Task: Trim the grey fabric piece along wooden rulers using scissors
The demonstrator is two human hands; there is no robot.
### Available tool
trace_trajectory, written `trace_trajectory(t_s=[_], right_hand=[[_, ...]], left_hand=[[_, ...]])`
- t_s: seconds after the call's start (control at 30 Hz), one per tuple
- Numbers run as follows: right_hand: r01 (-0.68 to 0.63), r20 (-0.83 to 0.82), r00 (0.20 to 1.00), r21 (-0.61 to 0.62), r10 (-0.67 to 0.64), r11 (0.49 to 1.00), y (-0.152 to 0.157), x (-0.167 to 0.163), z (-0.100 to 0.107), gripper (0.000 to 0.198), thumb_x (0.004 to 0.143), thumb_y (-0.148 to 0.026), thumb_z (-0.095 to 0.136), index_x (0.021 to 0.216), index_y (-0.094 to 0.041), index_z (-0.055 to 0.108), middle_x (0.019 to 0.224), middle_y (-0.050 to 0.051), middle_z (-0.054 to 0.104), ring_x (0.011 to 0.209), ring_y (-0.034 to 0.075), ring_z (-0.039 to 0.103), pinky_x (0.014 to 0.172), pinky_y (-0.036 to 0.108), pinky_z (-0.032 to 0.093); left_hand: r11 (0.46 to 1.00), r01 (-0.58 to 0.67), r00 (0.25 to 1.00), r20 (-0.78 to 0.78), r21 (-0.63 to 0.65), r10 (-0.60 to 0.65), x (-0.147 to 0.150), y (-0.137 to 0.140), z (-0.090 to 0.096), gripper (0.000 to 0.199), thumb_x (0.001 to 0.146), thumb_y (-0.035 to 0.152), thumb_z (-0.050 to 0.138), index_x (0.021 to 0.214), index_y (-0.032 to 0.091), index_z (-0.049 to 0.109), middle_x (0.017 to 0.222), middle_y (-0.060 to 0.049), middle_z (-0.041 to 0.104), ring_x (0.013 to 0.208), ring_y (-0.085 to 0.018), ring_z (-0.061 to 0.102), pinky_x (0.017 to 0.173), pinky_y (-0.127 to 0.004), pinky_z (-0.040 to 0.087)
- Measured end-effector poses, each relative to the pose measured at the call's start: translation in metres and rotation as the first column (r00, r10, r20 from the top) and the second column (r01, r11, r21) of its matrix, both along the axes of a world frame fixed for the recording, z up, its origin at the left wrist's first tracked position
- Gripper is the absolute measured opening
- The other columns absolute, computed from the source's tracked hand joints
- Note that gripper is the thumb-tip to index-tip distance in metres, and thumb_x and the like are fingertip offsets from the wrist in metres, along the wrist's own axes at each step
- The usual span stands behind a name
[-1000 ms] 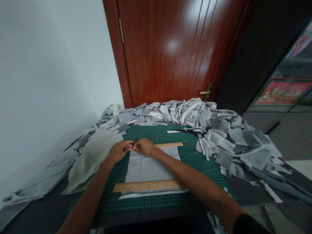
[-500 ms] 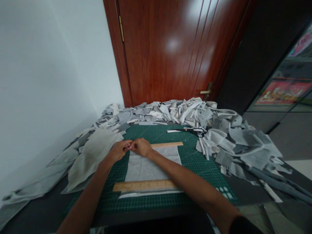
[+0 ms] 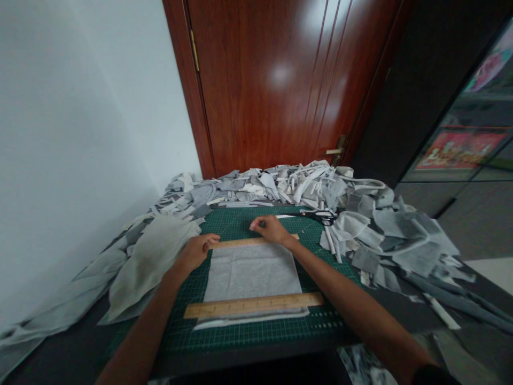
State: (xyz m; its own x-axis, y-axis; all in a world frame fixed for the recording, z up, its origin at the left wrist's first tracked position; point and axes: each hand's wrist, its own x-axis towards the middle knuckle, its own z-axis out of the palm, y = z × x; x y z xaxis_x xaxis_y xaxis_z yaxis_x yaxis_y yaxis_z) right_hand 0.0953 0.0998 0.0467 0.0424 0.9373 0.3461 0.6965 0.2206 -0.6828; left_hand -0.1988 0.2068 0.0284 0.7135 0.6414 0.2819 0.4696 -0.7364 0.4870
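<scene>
A light grey cloth piece (image 3: 252,271) lies flat on the green cutting mat (image 3: 192,289). One wooden ruler (image 3: 236,242) runs along its far edge, and a second wooden ruler (image 3: 256,305) lies across its near edge, with folded cloth showing below. My left hand (image 3: 196,251) is at the left end of the far ruler, forefinger stretched out and the other fingers loosely bent. Above the far ruler, towards its right part, my right hand (image 3: 272,229) has thumb and fingers pinched together. Whatever that pinch may hold is too small to make out.
Black-handled scissors (image 3: 320,215) lie at the mat's far right. Heaped grey and white fabric scraps (image 3: 276,184) line the back, with more scraps (image 3: 412,235) on the right. Larger cloth pieces (image 3: 148,262) lie on the left, beside the white wall (image 3: 80,133).
My hands were together at the cloth's far left corner. The right hand has moved away to the right, uncovering more of the cloth and far ruler. The left hand has stayed near the corner.
</scene>
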Motion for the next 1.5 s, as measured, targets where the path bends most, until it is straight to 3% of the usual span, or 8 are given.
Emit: trace_trajectory(t_s=[0.17, 0.33, 0.77, 0.87, 1.03, 1.17, 1.4, 1.5], right_hand=[[0.331, 0.091, 0.938, 0.055, -0.335, 0.942, -0.058, 0.096, -0.015, 0.017, 0.092, -0.026, 0.062, 0.094, -0.017, 0.076, 0.096, 0.008, 0.079, 0.082, 0.017, 0.071, 0.079, 0.026, 0.053], [0.509, 0.084, 0.854, 0.065, -0.513, 0.858, -0.093, 0.133, -0.033, 0.023, 0.092, -0.026, 0.06, 0.107, -0.016, 0.074, 0.097, 0.009, 0.077, 0.078, 0.017, 0.07, 0.078, 0.028, 0.054], [0.577, 0.222, 0.791, 0.041, -0.571, 0.816, -0.092, 0.135, -0.035, 0.021, 0.097, -0.021, 0.06, 0.11, -0.019, 0.075, 0.116, 0.01, 0.076, 0.103, 0.022, 0.071, 0.094, 0.031, 0.052], [0.552, 0.254, 0.786, 0.121, -0.563, 0.825, -0.092, 0.132, -0.036, 0.024, 0.096, -0.018, 0.058, 0.114, -0.018, 0.074, 0.122, 0.011, 0.072, 0.109, 0.022, 0.068, 0.098, 0.031, 0.05], [0.371, 0.371, 0.805, 0.294, -0.463, 0.881, -0.084, 0.122, -0.032, 0.025, 0.096, -0.017, 0.056, 0.114, -0.016, 0.074, 0.121, 0.013, 0.067, 0.114, 0.026, 0.06, 0.101, 0.038, 0.049], [0.377, 0.381, 0.786, 0.33, -0.487, 0.866, -0.081, 0.133, -0.03, 0.028, 0.096, -0.016, 0.051, 0.114, -0.017, 0.073, 0.116, 0.013, 0.067, 0.109, 0.026, 0.06, 0.1, 0.041, 0.048], [0.487, 0.407, 0.712, 0.301, -0.572, 0.82, -0.095, 0.18, -0.03, 0.034, 0.096, -0.012, 0.046, 0.117, -0.014, 0.073, 0.118, 0.015, 0.069, 0.113, 0.028, 0.061, 0.104, 0.041, 0.046], [0.51, 0.554, 0.664, 0.157, -0.503, 0.846, -0.095, 0.195, -0.029, 0.043, 0.096, -0.006, 0.038, 0.126, -0.011, 0.069, 0.127, 0.019, 0.068, 0.119, 0.029, 0.061, 0.108, 0.041, 0.044]], left_hand=[[0.996, -0.035, 0.999, 0.007, 0.085, 0.035, 0.009, -0.006, -0.002, 0.037, 0.086, 0.024, 0.046, 0.105, 0.021, 0.077, 0.107, -0.006, 0.079, 0.101, -0.022, 0.072, 0.097, -0.035, 0.055], [0.99, -0.025, 0.999, -0.038, 0.14, 0.031, 0.015, -0.01, -0.002, 0.036, 0.093, 0.027, 0.046, 0.107, 0.02, 0.078, 0.096, -0.009, 0.074, 0.095, -0.024, 0.068, 0.093, -0.037, 0.053], [0.981, 0.033, 0.998, -0.052, 0.193, -0.023, 0.017, -0.006, -0.011, 0.038, 0.098, 0.035, 0.045, 0.11, 0.019, 0.076, 0.103, -0.011, 0.07, 0.1, -0.026, 0.065, 0.097, -0.042, 0.051], [0.978, 0.041, 0.998, -0.06, 0.206, -0.029, 0.019, -0.007, -0.011, 0.039, 0.098, 0.036, 0.044, 0.112, 0.018, 0.076, 0.107, -0.012, 0.071, 0.103, -0.027, 0.065, 0.099, -0.043, 0.051], [0.966, 0.12, 0.992, -0.06, 0.23, -0.109, 0.028, -0.017, -0.007, 0.04, 0.101, 0.035, 0.041, 0.121, 0.018, 0.072, 0.117, -0.011, 0.071, 0.112, -0.026, 0.063, 0.104, -0.043, 0.05], [0.953, 0.197, 0.98, -0.079, 0.232, -0.183, 0.035, -0.025, -0.007, 0.039, 0.103, 0.033, 0.04, 0.122, 0.021, 0.072, 0.12, -0.009, 0.071, 0.115, -0.025, 0.062, 0.107, -0.042, 0.049], [0.961, 0.172, 0.985, -0.016, 0.215, -0.172, 0.038, -0.019, -0.021, 0.04, 0.104, 0.029, 0.039, 0.124, 0.02, 0.072, 0.119, -0.009, 0.07, 0.113, -0.023, 0.062, 0.105, -0.04, 0.049], [0.964, 0.163, 0.986, -0.011, 0.21, -0.164, 0.039, -0.018, -0.023, 0.038, 0.103, 0.025, 0.04, 0.122, 0.021, 0.073, 0.117, -0.008, 0.07, 0.112, -0.023, 0.062, 0.104, -0.04, 0.05]])
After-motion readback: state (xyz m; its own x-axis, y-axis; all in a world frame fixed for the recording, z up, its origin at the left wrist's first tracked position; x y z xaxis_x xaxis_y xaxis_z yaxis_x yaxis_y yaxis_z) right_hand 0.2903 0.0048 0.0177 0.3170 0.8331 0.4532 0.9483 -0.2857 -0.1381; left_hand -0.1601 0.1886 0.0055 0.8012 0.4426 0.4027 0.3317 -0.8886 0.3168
